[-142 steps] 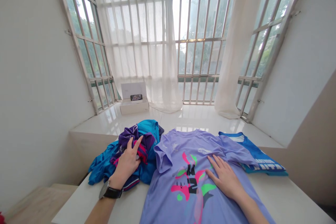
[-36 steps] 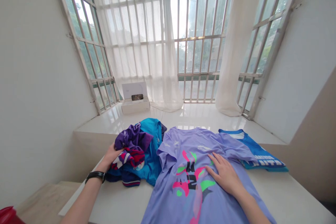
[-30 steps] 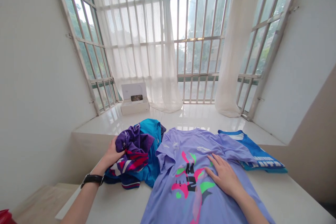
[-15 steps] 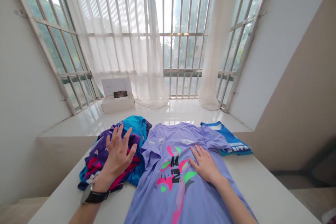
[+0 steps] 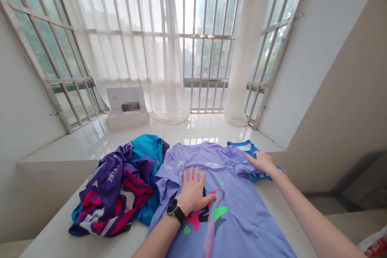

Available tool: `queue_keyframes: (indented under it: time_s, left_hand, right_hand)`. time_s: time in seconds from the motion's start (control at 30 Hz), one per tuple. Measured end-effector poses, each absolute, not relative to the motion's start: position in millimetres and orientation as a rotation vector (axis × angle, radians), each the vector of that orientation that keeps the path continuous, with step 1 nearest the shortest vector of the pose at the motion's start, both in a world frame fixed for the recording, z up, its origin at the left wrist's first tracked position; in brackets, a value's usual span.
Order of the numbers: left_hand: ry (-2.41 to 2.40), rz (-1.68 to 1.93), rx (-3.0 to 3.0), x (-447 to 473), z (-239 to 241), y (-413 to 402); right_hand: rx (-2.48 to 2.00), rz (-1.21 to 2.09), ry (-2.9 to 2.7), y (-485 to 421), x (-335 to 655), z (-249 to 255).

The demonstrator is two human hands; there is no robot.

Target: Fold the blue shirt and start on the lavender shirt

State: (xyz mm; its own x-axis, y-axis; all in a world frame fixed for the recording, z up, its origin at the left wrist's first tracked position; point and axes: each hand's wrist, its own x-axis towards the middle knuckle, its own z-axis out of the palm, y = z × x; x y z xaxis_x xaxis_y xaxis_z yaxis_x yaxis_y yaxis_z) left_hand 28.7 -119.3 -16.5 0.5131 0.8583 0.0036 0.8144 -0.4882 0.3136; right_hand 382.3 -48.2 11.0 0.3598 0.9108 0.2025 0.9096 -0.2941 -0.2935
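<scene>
A lilac T-shirt (image 5: 229, 213) with a pink, green and black print lies spread face up on the white table (image 5: 51, 238). My left hand (image 5: 193, 191), with a black watch on the wrist, lies flat and open on the shirt's chest print. My right hand (image 5: 263, 162) reaches to the shirt's right sleeve, fingers flat on the cloth beside a folded blue shirt (image 5: 252, 149). A crumpled heap of purple, red and teal clothes (image 5: 121, 187) lies to the left of the lilac shirt, touched by neither hand.
Behind the table runs a glossy white window ledge (image 5: 193, 131) with a white box (image 5: 127, 111) on it. Barred windows and sheer curtains (image 5: 169, 48) rise beyond. A beige wall (image 5: 341, 121) stands at the right.
My left hand left the clothes heap and came down flat on the lilac shirt's print. My right hand slid from the print out to the right sleeve. The view turned slightly right.
</scene>
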Motion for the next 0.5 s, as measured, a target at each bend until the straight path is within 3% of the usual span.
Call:
queue_keyframes:
  time_s: [0.5]
  left_hand:
    - [1.170,0.427,2.230,28,-12,-117]
  right_hand:
    - [-2.275,0.017,-1.529,-23,414,84]
